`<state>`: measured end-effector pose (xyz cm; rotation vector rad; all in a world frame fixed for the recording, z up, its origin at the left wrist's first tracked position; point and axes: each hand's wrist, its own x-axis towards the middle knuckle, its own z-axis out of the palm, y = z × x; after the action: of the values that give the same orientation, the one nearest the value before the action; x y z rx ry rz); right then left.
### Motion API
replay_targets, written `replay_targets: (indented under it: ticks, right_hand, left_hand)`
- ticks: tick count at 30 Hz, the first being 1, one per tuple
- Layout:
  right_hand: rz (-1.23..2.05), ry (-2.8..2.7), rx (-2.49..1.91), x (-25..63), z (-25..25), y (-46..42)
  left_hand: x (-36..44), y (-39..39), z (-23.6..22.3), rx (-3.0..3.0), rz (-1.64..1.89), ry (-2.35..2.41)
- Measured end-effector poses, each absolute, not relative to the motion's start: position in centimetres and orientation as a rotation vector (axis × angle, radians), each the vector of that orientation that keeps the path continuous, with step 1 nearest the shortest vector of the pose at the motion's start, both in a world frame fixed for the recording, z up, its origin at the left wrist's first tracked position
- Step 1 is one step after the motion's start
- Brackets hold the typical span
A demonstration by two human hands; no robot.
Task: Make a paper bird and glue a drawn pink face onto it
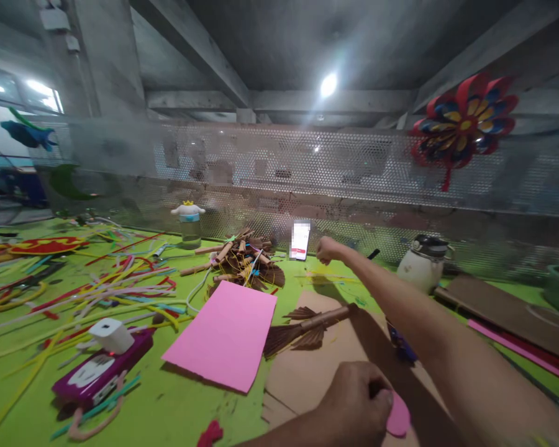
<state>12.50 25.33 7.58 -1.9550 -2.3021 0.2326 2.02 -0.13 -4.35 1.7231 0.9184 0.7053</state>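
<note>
My left hand (356, 397) is closed around a small pink cutout with a rounded end (398, 415), low in the view above brown cardboard sheets (293, 388). My right hand (328, 250) reaches far across the table, fingers curled, just right of a lit phone (300, 241) that stands upright. A gap shows between that hand and the phone. Whatever the curled fingers may hold is hidden. On the cardboard lies a brown rolled-paper stick with pleated fans (312, 329). A pink sheet (223, 338) lies to its left.
A pile of similar brown pieces (245, 257) sits behind the pink sheet. Colored pipe cleaners (116, 292) spread over the left side, near a purple power strip (103, 372) with a white charger (112, 335). A white jug (423, 264) stands right; a perforated screen (270, 155) closes the back.
</note>
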Motion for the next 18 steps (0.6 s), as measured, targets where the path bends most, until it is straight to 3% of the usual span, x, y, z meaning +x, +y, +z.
replay_targets:
  ticks: [4,9,18]
  right_hand:
    - [0.563,-2.263,-1.851,15.6,9.0,22.5]
    - [0.735,-2.275,-1.792,16.6,8.4,19.1]
    - [0.290,-2.240,-1.770,10.2,9.0,18.5]
  left_hand:
    - [2.3,-0.6,-4.6,1.623,0.706,0.939]
    - [2.8,-0.9,-5.1,1.530,0.727,0.922]
    - [2.3,-0.8,-4.4,1.522,0.784,0.859]
